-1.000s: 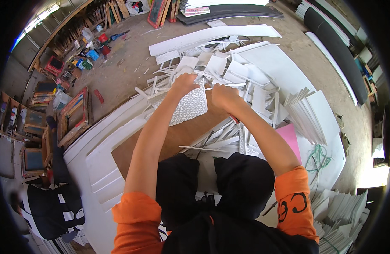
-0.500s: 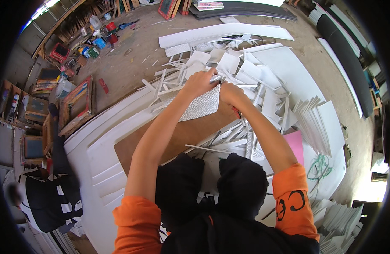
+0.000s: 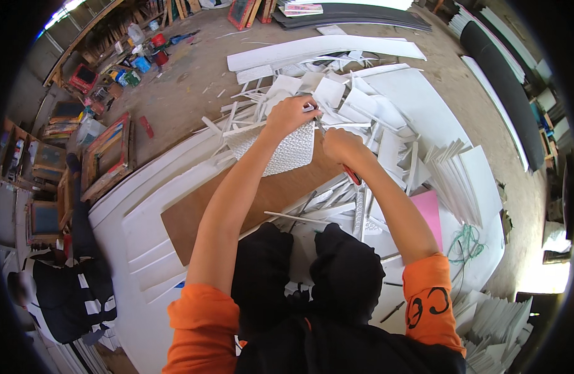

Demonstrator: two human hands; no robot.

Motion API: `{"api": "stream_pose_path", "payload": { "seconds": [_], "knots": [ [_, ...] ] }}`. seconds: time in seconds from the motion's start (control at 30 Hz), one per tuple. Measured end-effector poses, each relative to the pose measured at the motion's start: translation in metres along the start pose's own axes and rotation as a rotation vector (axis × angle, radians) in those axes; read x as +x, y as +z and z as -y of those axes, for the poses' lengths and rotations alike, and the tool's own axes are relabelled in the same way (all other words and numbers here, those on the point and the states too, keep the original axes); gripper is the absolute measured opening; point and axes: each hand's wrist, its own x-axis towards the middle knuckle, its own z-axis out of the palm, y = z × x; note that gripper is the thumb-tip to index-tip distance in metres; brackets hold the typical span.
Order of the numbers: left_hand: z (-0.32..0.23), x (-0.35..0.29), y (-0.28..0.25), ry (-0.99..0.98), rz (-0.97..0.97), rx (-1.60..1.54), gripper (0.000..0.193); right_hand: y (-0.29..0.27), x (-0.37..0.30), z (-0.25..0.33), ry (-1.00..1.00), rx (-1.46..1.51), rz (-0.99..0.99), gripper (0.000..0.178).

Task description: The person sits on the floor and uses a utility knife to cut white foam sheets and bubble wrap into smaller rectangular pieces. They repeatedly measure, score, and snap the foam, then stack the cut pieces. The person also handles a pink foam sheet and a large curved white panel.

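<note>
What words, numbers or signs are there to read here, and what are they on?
I don't copy out writing, but I can say where it is.
Right orange sleeve: big black lettering.
Pink-and-white item at the back: any print is too small.
Blue container at upper left: any label is too blurred.
White textured piece: none visible.

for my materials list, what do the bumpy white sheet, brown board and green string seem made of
Bumpy white sheet: probably plastic foam, embossed finish, light catching raised bumps. Brown board: perhaps hardboard or plywood, smooth and evenly coloured. Green string: maybe plastic twine, thin tangled strands; finish unclear.
</note>
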Motion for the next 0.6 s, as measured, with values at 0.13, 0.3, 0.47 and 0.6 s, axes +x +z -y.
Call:
{"api": "stream_pose_path", "payload": {
  "seconds": [0.13,0.3,0.47,0.6],
  "knots": [
    [-0.014,-0.003,-0.003,0.081,0.001,0.049,0.031,-0.004,-0.006,-0.003,0.001,0.021,0.005,0.025],
    [-0.007,0.0,0.001,0.081,-0.06,0.048,0.028,-0.007,0.002,-0.003,-0.015,0.014,0.07,0.022],
    [-0.002,-0.003,0.001,0.115,-0.08,0.042,0.026,-0.003,0.016,0.009,0.082,-0.027,0.094,0.021],
    [-0.01,-0.011,0.007,0.169,-0.063,0.021,0.025,0.031,0.044,-0.004,0.132,0.116,0.146,0.025]
  ]
}}
